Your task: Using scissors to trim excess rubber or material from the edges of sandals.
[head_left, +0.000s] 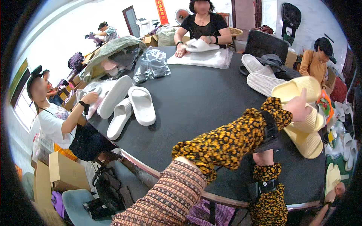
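L hand [299,107] reaches across body to far R side of round black table [196,101], fingers wrapped on upper yellow slipper [296,88], thumb on its edge. 2nd yellow slipper [307,137] lies below, touching it, near table rim. R hand [264,156] mostly hidden under L forearm; fingers can't tell. White slippers [260,75] just beyond. Co-worker opp. holds white slipper [200,46].

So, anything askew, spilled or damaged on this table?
Nothing damaged or spilled. The left hand holds a pale yellow slipper above two more yellow slippers, loosely piled at the edge of the black table. White slippers lie unpaired at varied angles. The right hand is hidden.
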